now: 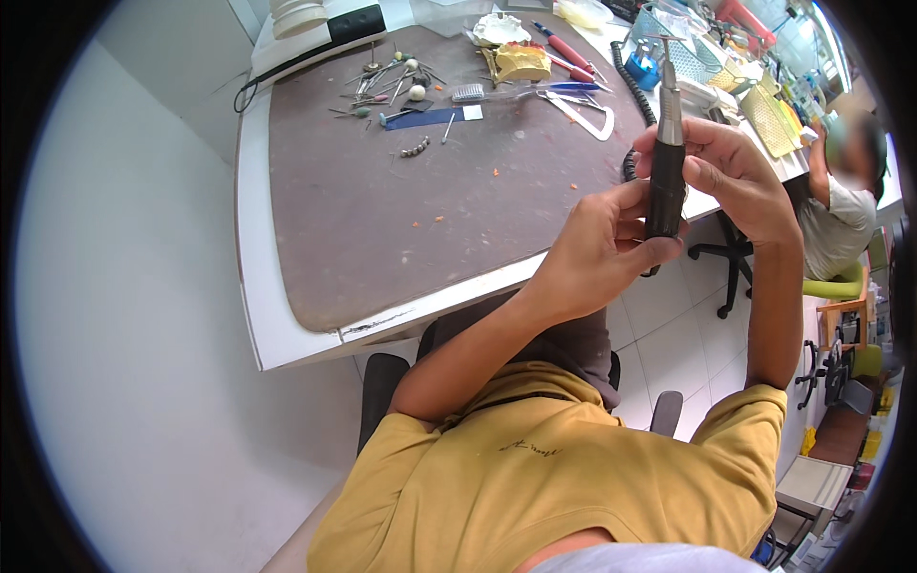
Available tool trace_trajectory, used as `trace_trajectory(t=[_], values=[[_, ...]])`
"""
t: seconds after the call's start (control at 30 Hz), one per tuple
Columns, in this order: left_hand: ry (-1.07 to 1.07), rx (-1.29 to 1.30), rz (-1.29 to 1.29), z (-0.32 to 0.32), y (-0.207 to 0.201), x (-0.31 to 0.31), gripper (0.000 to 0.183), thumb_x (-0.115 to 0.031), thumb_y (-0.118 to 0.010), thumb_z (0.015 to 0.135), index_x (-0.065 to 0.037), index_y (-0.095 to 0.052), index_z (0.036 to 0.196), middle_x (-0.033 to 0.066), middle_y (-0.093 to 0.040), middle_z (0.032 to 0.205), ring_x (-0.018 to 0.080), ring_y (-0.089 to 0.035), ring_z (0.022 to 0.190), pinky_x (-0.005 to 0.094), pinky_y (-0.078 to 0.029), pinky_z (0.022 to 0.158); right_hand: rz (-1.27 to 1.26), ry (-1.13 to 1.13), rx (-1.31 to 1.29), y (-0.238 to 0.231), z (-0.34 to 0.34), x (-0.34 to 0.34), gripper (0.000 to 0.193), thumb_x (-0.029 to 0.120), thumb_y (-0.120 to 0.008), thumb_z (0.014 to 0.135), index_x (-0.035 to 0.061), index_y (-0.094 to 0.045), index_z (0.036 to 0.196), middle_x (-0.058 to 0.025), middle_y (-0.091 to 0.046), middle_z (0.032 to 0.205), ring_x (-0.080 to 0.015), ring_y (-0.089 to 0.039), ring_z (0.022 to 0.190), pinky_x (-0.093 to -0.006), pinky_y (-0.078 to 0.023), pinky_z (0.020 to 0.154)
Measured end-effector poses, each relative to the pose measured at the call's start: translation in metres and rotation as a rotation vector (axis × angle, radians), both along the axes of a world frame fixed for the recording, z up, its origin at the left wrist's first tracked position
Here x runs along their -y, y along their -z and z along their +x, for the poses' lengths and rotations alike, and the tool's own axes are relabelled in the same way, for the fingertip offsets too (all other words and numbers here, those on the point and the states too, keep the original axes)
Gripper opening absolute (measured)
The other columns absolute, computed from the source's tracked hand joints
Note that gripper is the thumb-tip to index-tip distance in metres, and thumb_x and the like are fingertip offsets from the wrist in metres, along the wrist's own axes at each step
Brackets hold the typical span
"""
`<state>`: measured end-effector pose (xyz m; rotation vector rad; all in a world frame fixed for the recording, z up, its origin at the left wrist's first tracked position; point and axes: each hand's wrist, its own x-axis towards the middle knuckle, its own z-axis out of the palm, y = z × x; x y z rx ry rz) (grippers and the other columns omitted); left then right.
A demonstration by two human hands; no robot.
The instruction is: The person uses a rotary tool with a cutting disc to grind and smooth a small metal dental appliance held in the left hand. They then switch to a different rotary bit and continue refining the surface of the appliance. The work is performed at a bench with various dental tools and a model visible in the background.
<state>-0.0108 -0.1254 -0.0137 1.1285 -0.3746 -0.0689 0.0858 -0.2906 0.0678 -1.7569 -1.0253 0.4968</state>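
Observation:
A dental handpiece with a black grip and a silver nose (666, 191) stands nearly upright before me, past the table's front right edge. My left hand (604, 244) closes around its lower end, thumb across the base. Higher up, my right hand (740, 180) grips it where the black body meets the metal nose, its fingers partly hidden behind. From the nose rises a thin shank with a small crosswise head (666, 40). A black coiled cord (634, 86) runs along the table's right side behind the hands.
On the brown table mat (382, 220) lie several rotary burs (396, 81), a small metal dental piece (415, 148), a blue strip (425, 120), a brush (468, 93) and a white caliper (583, 115). Yellow (522, 63) and white dental models (501, 30) stand behind. Another person (845, 210) sits at right.

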Motion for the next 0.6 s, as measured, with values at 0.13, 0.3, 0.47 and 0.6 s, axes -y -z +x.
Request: trace_trajectory(t=[0.13, 0.3, 0.47, 0.6], values=[[-0.086, -0.03, -0.009, 0.008, 0.008, 0.009, 0.042, -0.006, -0.074, 0.082, 0.005, -0.058, 0.12, 0.0096, -0.069, 0.102, 0.014, -0.067, 0.093, 0.0273, -0.054, 0.083, 0.042, 0.114, -0.005, 0.002, -0.006, -0.002, 0.048, 0.038, -0.069, 0.089, -0.0009, -0.06, 0.115, -0.006, -0.065, 0.102, -0.0124, -0.061, 0.099, -0.028, -0.048, 0.09], [-0.3, 0.021, 0.056, 0.01, 0.01, 0.024, 0.042, -0.006, -0.074, 0.081, 0.004, -0.06, 0.12, 0.0101, -0.07, 0.102, 0.0122, -0.067, 0.089, 0.0261, -0.055, 0.079, 0.019, 0.299, 0.382, 0.014, -0.01, 0.003, 0.039, 0.031, -0.073, 0.087, -0.0007, -0.059, 0.106, -0.0042, -0.063, 0.097, -0.01, -0.057, 0.095, -0.0271, -0.046, 0.09], [-0.287, -0.005, 0.152, 0.025, 0.006, 0.027, 0.044, -0.007, -0.076, 0.079, 0.003, -0.061, 0.119, 0.0081, -0.07, 0.094, 0.0113, -0.067, 0.082, 0.0246, -0.056, 0.074, 0.165, 0.347, 0.249, 0.013, 0.005, 0.005, 0.047, 0.031, -0.073, 0.087, -0.0037, -0.058, 0.114, -0.0101, -0.065, 0.103, -0.0119, -0.06, 0.096, -0.0263, -0.049, 0.083], [-0.238, -0.105, 0.32, 0.029, -0.001, 0.026, 0.043, -0.007, -0.076, 0.078, 0.002, -0.061, 0.117, 0.0066, -0.069, 0.092, 0.0112, -0.067, 0.08, 0.0245, -0.056, 0.069, 0.214, 0.385, 0.259, 0.009, 0.03, 0.002, 0.076, 0.051, -0.061, 0.09, -0.0018, -0.042, 0.14, -0.0157, -0.067, 0.109, -0.0167, -0.066, 0.094, -0.0311, -0.05, 0.09]])
